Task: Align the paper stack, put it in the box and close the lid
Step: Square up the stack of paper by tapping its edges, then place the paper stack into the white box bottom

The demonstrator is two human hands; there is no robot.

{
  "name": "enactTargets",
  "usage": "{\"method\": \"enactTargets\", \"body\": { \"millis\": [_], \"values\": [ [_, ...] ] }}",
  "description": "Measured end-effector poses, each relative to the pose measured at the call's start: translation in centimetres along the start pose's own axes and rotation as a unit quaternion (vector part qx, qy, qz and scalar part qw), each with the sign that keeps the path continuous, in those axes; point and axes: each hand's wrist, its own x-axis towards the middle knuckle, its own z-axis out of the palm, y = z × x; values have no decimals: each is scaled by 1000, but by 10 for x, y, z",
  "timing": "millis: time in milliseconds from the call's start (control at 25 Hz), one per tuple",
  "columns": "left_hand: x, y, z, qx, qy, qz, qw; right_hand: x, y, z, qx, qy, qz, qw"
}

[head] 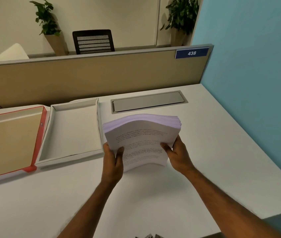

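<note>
Both arms outstretched — left hand [113, 158], right hand [176, 152] — fingers curled, gripping.

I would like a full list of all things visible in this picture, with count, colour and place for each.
printed paper stack: 1, white, held upright on the desk, centre
open cardboard box: 1, white, left of the stack
box lid with red edge: 1, brown inside, far left
white desk: 1, below everything
grey cable cover: 1, in the desk, behind the stack
number sign 438: 1, blue, on the partition
black chair: 1, behind the partition
potted plants: 2, green, by the wall
left hand: grips the stack's left edge
right hand: grips the right edge
</note>
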Motion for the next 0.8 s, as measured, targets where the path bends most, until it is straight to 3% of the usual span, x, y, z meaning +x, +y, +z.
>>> {"method": "enactTargets", "body": {
  "millis": [240,440,800],
  "values": [
    [-5,-3,3,15,-2,10,1000,-3,8,-1,-1,12,10,1000],
    [-12,-29,-11,63,-51,-22,996,-2,19,-3,-25,-18,43,999],
    [13,-25,-25,82,0,-56,995,23,0,14,17,-56,75,996]
  ]
}}
